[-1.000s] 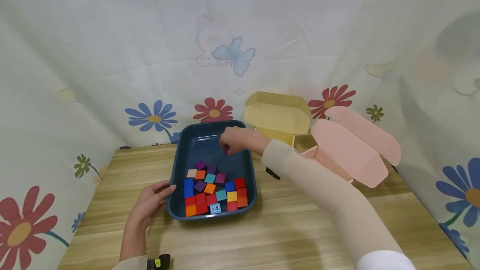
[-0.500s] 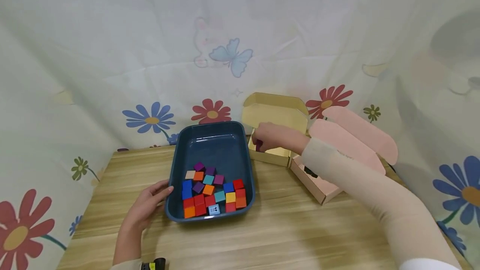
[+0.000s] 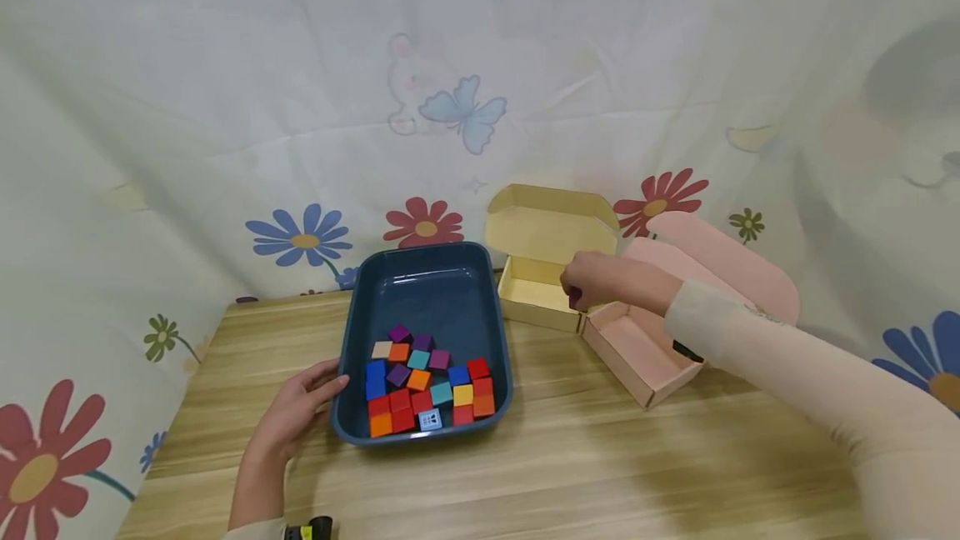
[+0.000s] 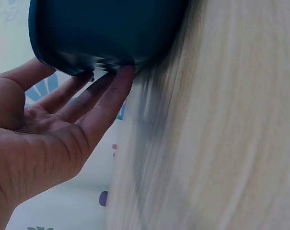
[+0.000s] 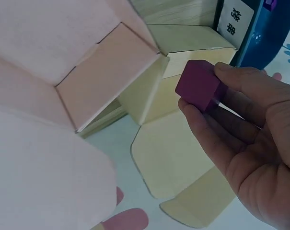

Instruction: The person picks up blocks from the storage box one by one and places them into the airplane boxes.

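A purple cube [image 5: 197, 86] is pinched between the thumb and fingertips of my right hand [image 3: 600, 280]. That hand is above the corner where the yellow box [image 3: 536, 319] and the pink box [image 3: 615, 365] nearly meet. Both boxes stand with their lids up. My left hand [image 3: 296, 407] holds the left side of the dark blue tray [image 3: 420, 282]; its thumb [image 4: 32, 74] reaches the rim and its fingers [image 4: 109, 103] lie against the outer wall. Several coloured cubes [image 3: 420, 379] crowd the tray's near half.
The pink lid [image 3: 720, 257] leans out to the right, and the yellow lid [image 3: 551, 223] rises at the back. A printed cloth with flowers [image 3: 303, 240] hangs behind and beside the wooden table [image 3: 525, 457]. In the right wrist view, a white label [image 5: 233, 21] shows on the tray's outside.
My right hand has moved rightward with the purple cube, from over the tray, past the yellow box, to the pink box's near-left corner. The left hand stays at the tray.
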### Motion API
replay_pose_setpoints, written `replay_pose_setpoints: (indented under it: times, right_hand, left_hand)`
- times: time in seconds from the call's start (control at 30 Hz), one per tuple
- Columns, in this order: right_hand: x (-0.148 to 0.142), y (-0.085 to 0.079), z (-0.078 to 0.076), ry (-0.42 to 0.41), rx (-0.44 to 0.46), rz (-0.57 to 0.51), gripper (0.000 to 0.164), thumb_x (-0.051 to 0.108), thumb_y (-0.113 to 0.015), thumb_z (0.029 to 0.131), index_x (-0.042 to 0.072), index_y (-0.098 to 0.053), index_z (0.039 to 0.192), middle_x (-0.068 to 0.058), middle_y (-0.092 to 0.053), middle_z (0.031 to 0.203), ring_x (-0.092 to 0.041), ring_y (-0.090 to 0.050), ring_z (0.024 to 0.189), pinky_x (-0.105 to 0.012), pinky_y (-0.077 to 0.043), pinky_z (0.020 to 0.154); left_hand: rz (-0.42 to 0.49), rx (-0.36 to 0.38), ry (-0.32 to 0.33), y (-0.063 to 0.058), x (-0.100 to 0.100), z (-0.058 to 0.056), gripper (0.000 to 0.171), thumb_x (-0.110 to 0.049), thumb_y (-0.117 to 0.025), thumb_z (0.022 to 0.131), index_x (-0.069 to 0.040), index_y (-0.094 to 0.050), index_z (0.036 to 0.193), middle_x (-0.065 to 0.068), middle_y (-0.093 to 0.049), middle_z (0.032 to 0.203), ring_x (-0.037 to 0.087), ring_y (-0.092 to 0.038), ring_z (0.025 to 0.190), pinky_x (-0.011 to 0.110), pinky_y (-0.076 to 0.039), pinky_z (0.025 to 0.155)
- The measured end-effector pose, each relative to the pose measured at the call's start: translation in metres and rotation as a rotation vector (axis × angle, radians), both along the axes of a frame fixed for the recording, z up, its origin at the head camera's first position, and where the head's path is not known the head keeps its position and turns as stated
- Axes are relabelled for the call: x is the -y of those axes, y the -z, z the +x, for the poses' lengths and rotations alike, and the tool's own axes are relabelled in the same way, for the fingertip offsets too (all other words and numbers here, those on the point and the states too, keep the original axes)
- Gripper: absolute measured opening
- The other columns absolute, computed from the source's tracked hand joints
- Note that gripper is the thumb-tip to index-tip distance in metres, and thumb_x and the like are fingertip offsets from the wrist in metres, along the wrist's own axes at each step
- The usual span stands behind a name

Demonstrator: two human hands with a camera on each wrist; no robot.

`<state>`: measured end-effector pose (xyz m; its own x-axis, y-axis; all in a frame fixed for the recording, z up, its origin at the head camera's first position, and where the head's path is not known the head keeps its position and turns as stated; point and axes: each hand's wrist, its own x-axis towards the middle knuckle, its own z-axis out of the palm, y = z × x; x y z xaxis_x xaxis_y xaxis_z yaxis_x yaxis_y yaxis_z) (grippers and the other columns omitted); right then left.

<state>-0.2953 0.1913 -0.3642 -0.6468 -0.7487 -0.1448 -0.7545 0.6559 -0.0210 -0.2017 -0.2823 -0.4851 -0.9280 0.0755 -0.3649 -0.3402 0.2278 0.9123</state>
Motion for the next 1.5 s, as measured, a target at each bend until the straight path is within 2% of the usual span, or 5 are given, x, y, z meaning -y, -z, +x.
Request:
replay_pose_setpoints:
  times: [0.43, 0.73, 1.1, 1.3, 1.5]
  right_hand:
    - [-0.033, 0.006, 0.019, -0.004, 0.158, 0.015, 0.018, -0.001, -0.070, 0.075, 0.007, -0.059, 0.063, 0.009, -0.043, 0.055, -0.004, -0.035, 0.053, -0.018, -0.029, 0.049]
    - [-0.050, 0.016, 0.025, -0.102, 0.275, 0.088, 0.009, 0.000, -0.072, 0.077, 0.008, -0.068, 0.078, 0.000, -0.064, 0.070, -0.002, -0.047, 0.060, -0.018, -0.043, 0.054]
    - [-0.056, 0.042, 0.032, 0.006, 0.429, 0.140, 0.014, 0.000, -0.074, 0.075, 0.010, -0.066, 0.079, 0.001, -0.064, 0.071, -0.001, -0.048, 0.059, -0.018, -0.043, 0.054]
    - [-0.061, 0.051, 0.035, -0.070, 0.358, 0.200, 0.021, 0.015, -0.082, 0.070, 0.021, -0.064, 0.080, 0.011, -0.064, 0.072, 0.003, -0.052, 0.062, -0.016, -0.045, 0.058]
    - [-0.063, 0.056, 0.035, 0.006, 0.597, 0.132, 0.025, 0.007, -0.084, 0.066, 0.010, -0.064, 0.080, 0.006, -0.064, 0.072, 0.001, -0.056, 0.065, -0.016, -0.048, 0.061]
  left_hand:
    - [0.033, -0.003, -0.008, 0.000, 0.001, 0.000, 0.057, -0.029, -0.060, 0.094, -0.012, -0.038, 0.143, 0.016, -0.040, 0.145, 0.031, -0.048, 0.122, 0.041, -0.049, 0.092]
    - [0.014, -0.003, -0.004, -0.002, 0.002, 0.002, 0.059, -0.032, -0.060, 0.093, -0.012, -0.037, 0.144, 0.017, -0.038, 0.145, 0.033, -0.047, 0.123, 0.042, -0.048, 0.094]
    - [-0.017, 0.028, -0.014, 0.001, 0.002, 0.001, 0.063, -0.036, -0.063, 0.090, -0.015, -0.037, 0.144, 0.014, -0.039, 0.146, 0.032, -0.046, 0.124, 0.042, -0.047, 0.095]
    - [-0.025, 0.043, -0.009, 0.001, 0.002, -0.001, 0.062, -0.036, -0.062, 0.091, -0.017, -0.036, 0.145, 0.012, -0.037, 0.146, 0.032, -0.044, 0.126, 0.044, -0.045, 0.097]
    - [-0.009, 0.029, -0.009, 0.001, 0.003, 0.000, 0.062, -0.035, -0.063, 0.091, -0.016, -0.038, 0.144, 0.013, -0.039, 0.145, 0.032, -0.045, 0.124, 0.041, -0.048, 0.094]
